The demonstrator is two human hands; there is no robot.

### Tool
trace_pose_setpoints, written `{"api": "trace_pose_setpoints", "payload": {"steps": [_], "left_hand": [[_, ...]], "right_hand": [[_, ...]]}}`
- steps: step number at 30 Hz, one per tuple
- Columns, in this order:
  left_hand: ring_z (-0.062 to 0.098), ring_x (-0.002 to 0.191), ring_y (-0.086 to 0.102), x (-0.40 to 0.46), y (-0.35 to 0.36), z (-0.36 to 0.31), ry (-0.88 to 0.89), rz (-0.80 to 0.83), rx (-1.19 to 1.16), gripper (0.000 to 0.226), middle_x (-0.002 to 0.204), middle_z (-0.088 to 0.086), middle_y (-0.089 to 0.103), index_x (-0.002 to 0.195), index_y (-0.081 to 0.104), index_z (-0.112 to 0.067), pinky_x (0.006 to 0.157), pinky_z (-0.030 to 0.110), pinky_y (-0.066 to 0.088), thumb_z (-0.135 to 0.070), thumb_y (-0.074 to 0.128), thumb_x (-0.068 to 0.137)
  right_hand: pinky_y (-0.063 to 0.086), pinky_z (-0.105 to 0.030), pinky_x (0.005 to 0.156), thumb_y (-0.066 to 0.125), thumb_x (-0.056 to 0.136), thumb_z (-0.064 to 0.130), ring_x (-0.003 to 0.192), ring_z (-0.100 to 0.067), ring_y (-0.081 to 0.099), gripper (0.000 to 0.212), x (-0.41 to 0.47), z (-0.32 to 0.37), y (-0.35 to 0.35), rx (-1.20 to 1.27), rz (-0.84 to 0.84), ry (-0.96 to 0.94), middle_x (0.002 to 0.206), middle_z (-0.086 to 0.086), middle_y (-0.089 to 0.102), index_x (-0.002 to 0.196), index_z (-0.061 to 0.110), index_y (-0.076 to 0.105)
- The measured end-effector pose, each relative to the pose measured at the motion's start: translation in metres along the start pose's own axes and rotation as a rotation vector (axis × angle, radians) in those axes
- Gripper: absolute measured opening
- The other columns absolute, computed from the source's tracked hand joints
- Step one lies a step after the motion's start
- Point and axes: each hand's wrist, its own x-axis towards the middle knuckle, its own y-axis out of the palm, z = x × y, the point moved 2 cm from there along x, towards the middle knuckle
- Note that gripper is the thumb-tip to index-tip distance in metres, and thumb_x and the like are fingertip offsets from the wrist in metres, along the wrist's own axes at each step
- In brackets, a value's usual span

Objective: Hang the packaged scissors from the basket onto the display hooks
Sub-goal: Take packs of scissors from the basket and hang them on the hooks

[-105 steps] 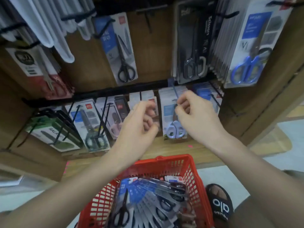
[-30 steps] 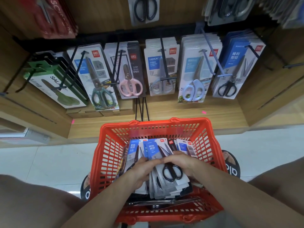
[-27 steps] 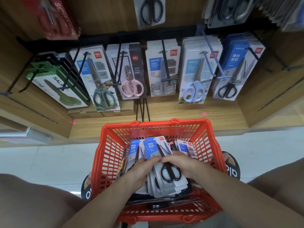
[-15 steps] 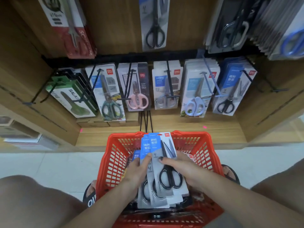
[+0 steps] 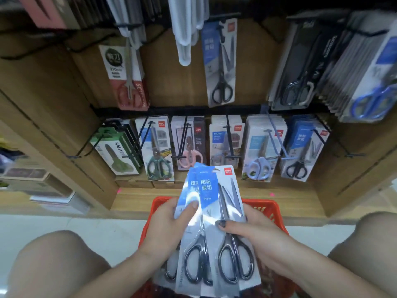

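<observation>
The stack of packaged scissors (image 5: 217, 229) stands lengthwise away from the person, long axis running near to far. The header cards with blue panels point to the far side, toward the shelf, and the black loop handles sit at the near end. The packs are fanned slightly, so the front pack lies a little right of the one under it, whose blue top peeks out on the left.

The left hand (image 5: 169, 226) grips the left edge of the stack, thumb curled over the front face near the middle of the blue panels, the other fingers hidden behind the packs. The right hand (image 5: 255, 231) grips the right edge, thumb laid across the front pack just above the handles, with fingers wrapped behind. The stack is held between both hands, above the red basket (image 5: 272, 209), whose rim shows on either side of the wrists. More packs seem to lie in the basket beneath, though they are blurred.

Beyond the basket, a wooden shelf base (image 5: 279, 203) runs left to right. On the far wooden back panel (image 5: 171, 82), black display hooks (image 5: 228, 138) carry a lower row of carded scissors: green, teal, pink, pale blue and black-handled ones. A higher row holds larger packs, among them a black-handled pair on a blue card (image 5: 221, 61) near the middle. The floor (image 5: 75, 224) on the near left is pale tile, and the person's bare knees frame the view at both sides.
</observation>
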Motion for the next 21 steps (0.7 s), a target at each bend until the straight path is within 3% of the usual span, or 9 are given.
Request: {"api": "trace_pose_setpoints", "payload": {"steps": [3,6,9,13,17,19,21], "left_hand": [[-0.01,0.072,0.066,0.012,-0.017,-0.033,0.129,-0.031,0.017,0.012,0.084,-0.024,0.077,0.09,0.077,-0.036,0.061,0.008,0.043,-0.039,0.068,0.098],[-0.008,0.062,0.061,0.027,-0.03,-0.065,0.23,-0.086,0.07,0.018,0.07,-0.027,0.069,0.078,0.071,-0.051,0.056,0.009,0.041,-0.047,0.067,0.095],[-0.006,0.06,0.061,0.051,-0.039,-0.084,0.274,-0.136,0.045,0.024,0.068,-0.024,0.069,0.077,0.068,-0.034,0.054,0.009,0.042,-0.047,0.067,0.097],[-0.004,0.053,0.056,0.092,-0.046,-0.102,0.28,-0.225,-0.046,0.034,0.062,-0.017,0.067,0.076,0.066,-0.023,0.05,0.011,0.04,-0.046,0.066,0.1],[0.015,0.07,0.063,0.115,-0.05,-0.094,0.231,-0.256,-0.167,0.053,0.089,0.017,0.073,0.095,0.071,-0.011,0.067,0.039,0.054,-0.063,0.061,0.096],[0.026,0.075,0.066,0.119,-0.051,-0.087,0.188,-0.262,-0.24,0.063,0.096,0.024,0.072,0.097,0.07,-0.009,0.079,0.055,0.058,-0.07,0.06,0.088],[0.04,0.083,0.072,0.12,-0.052,-0.083,0.164,-0.251,-0.285,0.062,0.097,0.024,0.073,0.096,0.071,-0.01,0.085,0.06,0.058,-0.07,0.061,0.088]], "right_hand": [[0.052,-0.052,0.107,0.077,0.092,0.009,0.12,-0.032,0.07,0.048,0.001,0.031,0.004,-0.093,0.012,-0.102,0.129,-0.01,0.073,0.136,0.019,0.062],[0.055,-0.056,0.103,0.079,0.091,0.012,0.114,-0.033,0.073,0.045,0.002,0.062,0.0,-0.144,-0.027,-0.183,0.124,-0.01,0.075,0.131,0.022,0.064],[0.056,-0.055,0.1,0.08,0.088,0.017,0.109,-0.032,0.075,0.038,0.006,0.095,-0.003,-0.16,-0.114,-0.346,0.119,-0.009,0.077,0.123,0.027,0.069],[0.062,-0.034,0.083,0.079,0.082,0.014,0.104,-0.025,0.077,0.038,0.025,0.141,-0.001,-0.107,-0.251,-0.632,0.113,-0.006,0.079,0.119,0.021,0.071],[0.061,-0.044,0.092,0.079,0.084,0.014,0.11,-0.026,0.075,0.041,0.044,0.167,0.011,-0.15,-0.268,-0.742,0.117,-0.006,0.078,0.123,0.017,0.067],[0.061,-0.046,0.093,0.079,0.084,0.013,0.11,-0.026,0.075,0.041,0.05,0.168,0.017,-0.165,-0.288,-0.764,0.117,-0.006,0.078,0.122,0.017,0.067],[0.061,-0.045,0.094,0.078,0.084,0.009,0.11,-0.026,0.075,0.041,0.052,0.165,0.022,-0.177,-0.301,-0.777,0.117,-0.006,0.078,0.124,0.015,0.067]]}}
